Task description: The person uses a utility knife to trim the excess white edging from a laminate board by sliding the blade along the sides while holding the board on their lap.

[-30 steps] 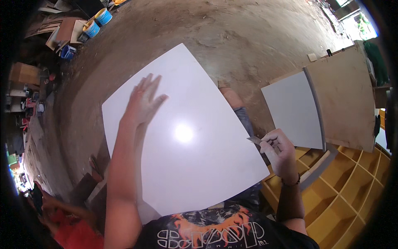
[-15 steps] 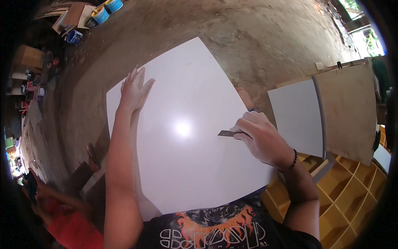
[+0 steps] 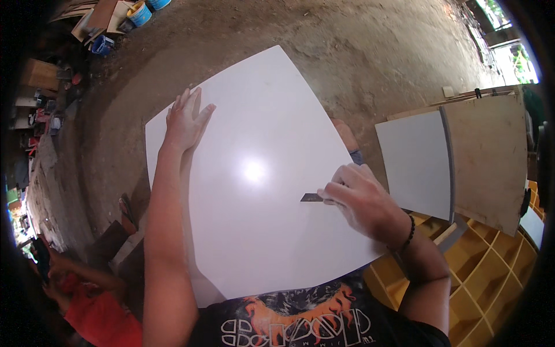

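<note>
A large white panel (image 3: 254,237) with a glossy face lies before me, its near edge against my dark shirt. My left hand (image 3: 184,124) rests on its far left part, fingers stretched and apart, palm down. In my right hand (image 3: 359,199), fingers closed, is a dark, flat knife blade (image 3: 311,198) with a slanted end. Its tip points left over the panel's right half; I cannot tell whether it touches the surface. The rest of the blade, and any handle, is hidden inside my fist.
To the right stands a wooden board (image 3: 488,162) beside a smaller white panel (image 3: 416,165). Below them is a yellow grid of compartments (image 3: 474,260). A person in red (image 3: 101,312) is at the lower left. Blue buckets (image 3: 139,15) stand on the dirt floor (image 3: 370,58) at the far left.
My right hand has shifted slightly down and toward me, and the blade now lies more level. My left hand stays flat at the same place on the panel.
</note>
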`<state>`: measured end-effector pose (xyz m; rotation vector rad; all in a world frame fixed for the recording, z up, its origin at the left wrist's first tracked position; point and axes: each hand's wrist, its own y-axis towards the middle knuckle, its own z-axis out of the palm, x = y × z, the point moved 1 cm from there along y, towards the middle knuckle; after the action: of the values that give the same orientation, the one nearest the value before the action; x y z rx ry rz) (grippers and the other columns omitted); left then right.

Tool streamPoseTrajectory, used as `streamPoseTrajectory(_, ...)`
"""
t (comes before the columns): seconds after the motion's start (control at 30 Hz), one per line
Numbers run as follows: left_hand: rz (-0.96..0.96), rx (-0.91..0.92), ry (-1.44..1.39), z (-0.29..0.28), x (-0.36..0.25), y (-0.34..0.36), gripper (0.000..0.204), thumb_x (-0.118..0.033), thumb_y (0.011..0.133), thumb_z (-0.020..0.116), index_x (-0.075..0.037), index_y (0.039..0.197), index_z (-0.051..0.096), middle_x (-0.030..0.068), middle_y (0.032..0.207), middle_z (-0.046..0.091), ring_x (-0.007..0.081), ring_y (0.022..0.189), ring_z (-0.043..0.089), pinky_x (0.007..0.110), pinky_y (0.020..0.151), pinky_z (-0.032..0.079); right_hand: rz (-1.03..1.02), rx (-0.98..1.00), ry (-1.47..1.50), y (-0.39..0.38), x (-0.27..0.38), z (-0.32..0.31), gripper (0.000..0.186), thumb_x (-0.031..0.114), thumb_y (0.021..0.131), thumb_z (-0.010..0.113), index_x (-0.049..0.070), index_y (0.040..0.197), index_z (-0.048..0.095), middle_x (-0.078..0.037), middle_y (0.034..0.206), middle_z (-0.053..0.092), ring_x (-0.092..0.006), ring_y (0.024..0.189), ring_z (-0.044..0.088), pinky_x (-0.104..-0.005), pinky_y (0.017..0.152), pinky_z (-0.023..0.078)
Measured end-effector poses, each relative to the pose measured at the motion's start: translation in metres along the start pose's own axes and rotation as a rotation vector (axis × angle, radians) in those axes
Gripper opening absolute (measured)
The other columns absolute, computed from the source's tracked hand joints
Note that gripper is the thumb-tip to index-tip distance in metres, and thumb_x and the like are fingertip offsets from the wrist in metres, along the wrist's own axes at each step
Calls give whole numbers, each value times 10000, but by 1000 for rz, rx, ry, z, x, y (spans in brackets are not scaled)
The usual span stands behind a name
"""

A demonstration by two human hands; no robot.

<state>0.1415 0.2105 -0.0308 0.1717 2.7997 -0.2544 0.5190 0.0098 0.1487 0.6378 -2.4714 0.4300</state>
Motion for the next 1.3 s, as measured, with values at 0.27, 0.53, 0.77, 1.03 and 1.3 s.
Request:
streamPoseTrajectory(0.27,7,23,-11,0,0,1,767,-558,1112,612,-104,1711,457,246,1795,360,418,1676,313,489,1375,261,-12,-23,63,-7,8,4,139,-7,1018,644,66,1133,669,-114,1025,599,-258,946,588,-411,835,469)
streamPoseTrajectory(0.53,20,24,-33,1,2,3,796,-570,1090,639,-109,1713,457,254,1795,357,425,1679,306,510,1377,249,-31,49,94,-9,12,4,191,-15,994,651,69,1164,670,-115,1022,589,-273,944,585,-424,843,459)
streamPoseTrajectory(0.77,6,23,-26,-1,0,3,782,-570,1090,641,-115,1704,473,259,1797,351,425,1684,295,520,1375,251,-36,50,108,-11,15,4,192,-18,983,637,76,1149,659,-108,1010,569,-273,939,574,-427,838,450)
streamPoseTrajectory(1.03,20,25,-15,1,1,4,767,-567,1104,622,-111,1704,473,255,1796,355,426,1678,308,505,1375,255,-96,137,141,-7,16,6,179,-12,994,617,69,1148,657,-113,1021,561,-269,957,567,-420,844,447)
streamPoseTrajectory(1.3,-27,32,4,-2,-6,0,762,-566,1107,620,-136,1715,462,237,1803,352,411,1683,303,506,1379,248,-101,116,129,-5,8,11,141,25,1033,583,63,1147,656,-101,1011,560,-259,937,557,-414,819,446)
